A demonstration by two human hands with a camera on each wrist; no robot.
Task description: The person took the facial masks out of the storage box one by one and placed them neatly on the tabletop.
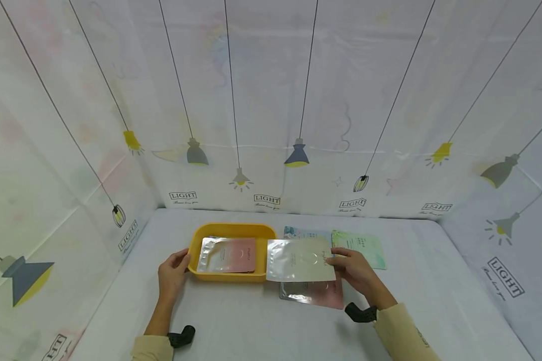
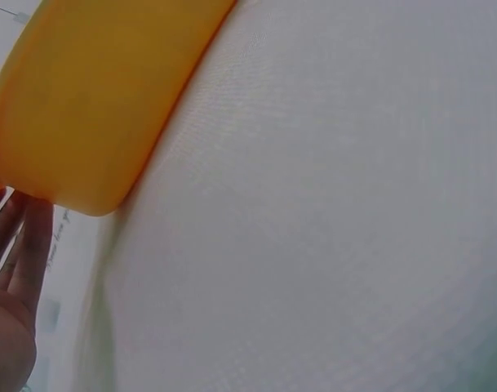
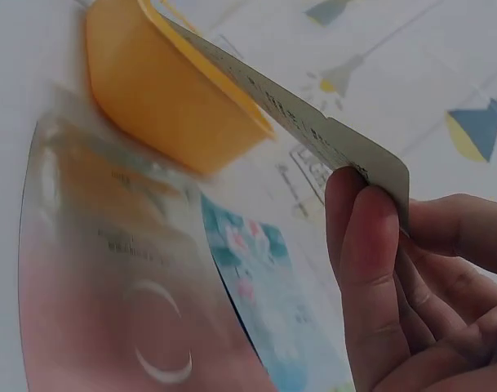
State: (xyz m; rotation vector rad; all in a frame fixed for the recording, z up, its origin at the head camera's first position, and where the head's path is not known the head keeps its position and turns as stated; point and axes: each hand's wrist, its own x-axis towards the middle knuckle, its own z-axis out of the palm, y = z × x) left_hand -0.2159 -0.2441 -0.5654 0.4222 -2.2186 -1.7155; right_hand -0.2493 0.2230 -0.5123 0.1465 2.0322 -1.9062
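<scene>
In the head view my left hand point(image 1: 172, 275) holds the left end of a yellow plastic tray point(image 1: 235, 277) by its rim. The left wrist view has its fingers point(image 2: 34, 245) against the tray's end. My right hand point(image 1: 354, 271) pinches the right edge of a pale cream face-mask sachet point(image 1: 298, 260), between thumb and fingers in the right wrist view. This sachet slants up from the tray's right rim, which its left end overlaps. Inside the tray lies a silver-and-pink sachet point(image 1: 230, 255).
Another pink sachet point(image 1: 318, 296) lies under the raised one, right of the tray. Behind are a blue sachet point(image 1: 304, 233) and a green sachet point(image 1: 366, 245). A white cloth covers the table point(image 1: 253, 326), and a lamp-printed curtain point(image 1: 271, 100) rises behind it.
</scene>
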